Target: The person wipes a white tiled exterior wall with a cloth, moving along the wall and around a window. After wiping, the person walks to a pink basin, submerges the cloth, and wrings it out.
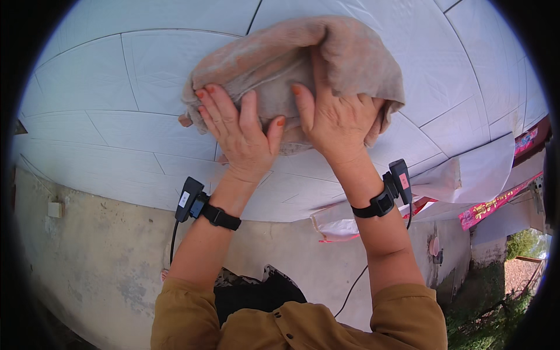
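A greyish-pink, crumpled cloth [364, 55] lies against the white tiled surface [443, 70] at the top centre. My left hand [238, 131] rests on the cloth's left part, fingers stretched and apart. To its right, my right hand [337, 122] presses on the cloth with the thumb out to the side; some of its fingertips are hidden under a fold. Each wrist wears a black strap with a small device and cable.
Below the tiles is weathered concrete [105, 245] with a small pale box [55, 209]. At right are a white hanging sheet [478, 166], red banners [490, 204], a pink round object [433, 246] and greenery [519, 245].
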Action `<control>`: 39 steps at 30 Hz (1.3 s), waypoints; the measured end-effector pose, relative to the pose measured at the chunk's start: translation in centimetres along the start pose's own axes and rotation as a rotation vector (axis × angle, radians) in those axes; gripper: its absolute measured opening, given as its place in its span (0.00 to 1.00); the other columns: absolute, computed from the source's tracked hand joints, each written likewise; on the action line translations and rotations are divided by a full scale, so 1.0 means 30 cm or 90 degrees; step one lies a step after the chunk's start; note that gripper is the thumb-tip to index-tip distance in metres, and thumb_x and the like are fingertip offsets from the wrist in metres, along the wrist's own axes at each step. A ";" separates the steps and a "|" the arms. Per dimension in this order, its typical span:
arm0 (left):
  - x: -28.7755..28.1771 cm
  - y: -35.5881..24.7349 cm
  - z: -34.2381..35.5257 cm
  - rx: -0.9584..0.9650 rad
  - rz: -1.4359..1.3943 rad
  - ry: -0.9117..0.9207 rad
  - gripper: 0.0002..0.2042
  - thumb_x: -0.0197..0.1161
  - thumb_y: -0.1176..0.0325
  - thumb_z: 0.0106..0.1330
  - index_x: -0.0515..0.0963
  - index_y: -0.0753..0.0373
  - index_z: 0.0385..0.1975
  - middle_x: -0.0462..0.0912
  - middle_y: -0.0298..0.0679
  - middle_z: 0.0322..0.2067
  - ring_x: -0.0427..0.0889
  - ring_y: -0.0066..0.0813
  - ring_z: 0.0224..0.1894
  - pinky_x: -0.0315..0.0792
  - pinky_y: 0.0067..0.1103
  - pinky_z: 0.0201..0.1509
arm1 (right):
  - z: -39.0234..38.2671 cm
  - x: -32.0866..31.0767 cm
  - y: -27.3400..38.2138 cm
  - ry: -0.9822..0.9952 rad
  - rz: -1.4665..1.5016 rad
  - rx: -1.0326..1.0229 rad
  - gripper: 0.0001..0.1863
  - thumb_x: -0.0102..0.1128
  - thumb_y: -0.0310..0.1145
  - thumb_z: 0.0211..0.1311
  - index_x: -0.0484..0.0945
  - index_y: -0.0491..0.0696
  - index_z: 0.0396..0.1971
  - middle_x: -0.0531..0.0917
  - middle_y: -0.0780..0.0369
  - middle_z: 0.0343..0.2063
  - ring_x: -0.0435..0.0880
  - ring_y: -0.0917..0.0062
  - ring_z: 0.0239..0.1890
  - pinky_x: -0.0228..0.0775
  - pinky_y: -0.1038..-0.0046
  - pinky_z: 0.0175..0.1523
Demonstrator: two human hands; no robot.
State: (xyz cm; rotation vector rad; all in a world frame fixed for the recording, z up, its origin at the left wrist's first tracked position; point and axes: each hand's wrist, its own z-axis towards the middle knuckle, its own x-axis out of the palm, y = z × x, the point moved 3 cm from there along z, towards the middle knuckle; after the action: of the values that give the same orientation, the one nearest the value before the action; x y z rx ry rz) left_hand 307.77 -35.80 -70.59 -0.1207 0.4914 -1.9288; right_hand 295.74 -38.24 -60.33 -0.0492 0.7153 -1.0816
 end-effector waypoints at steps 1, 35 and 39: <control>0.066 -0.114 -0.077 0.016 -0.024 0.005 0.30 0.61 0.54 0.65 0.62 0.61 0.63 0.48 0.68 0.69 0.45 0.68 0.71 0.41 0.56 0.70 | -0.120 -0.003 -0.110 -0.022 -0.017 0.043 0.28 0.52 0.52 0.64 0.74 0.46 0.56 0.75 0.54 0.54 0.72 0.58 0.56 0.60 0.61 0.60; -1.269 2.657 -0.393 -0.568 -0.046 -0.006 0.32 0.59 0.64 0.67 0.54 0.65 0.68 0.59 0.52 0.64 0.59 0.45 0.66 0.54 0.34 0.70 | 0.589 1.109 3.081 -0.021 0.596 -0.129 0.11 0.58 0.37 0.62 0.80 0.46 0.39 0.77 0.59 0.35 0.71 0.66 0.46 0.65 0.69 0.55; -1.241 2.749 -0.410 -0.520 -0.055 -0.092 0.32 0.59 0.62 0.66 0.55 0.66 0.66 0.60 0.53 0.63 0.58 0.48 0.65 0.53 0.37 0.69 | 0.574 1.195 3.133 0.084 0.664 -0.091 0.16 0.51 0.25 0.59 0.74 0.45 0.48 0.75 0.56 0.45 0.69 0.66 0.57 0.66 0.70 0.60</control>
State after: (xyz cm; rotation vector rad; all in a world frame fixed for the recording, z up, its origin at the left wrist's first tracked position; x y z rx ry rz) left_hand 390.10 -25.54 -108.76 -0.8081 1.1618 -1.6764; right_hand 389.00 -26.51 -100.11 0.2530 0.7886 -0.0352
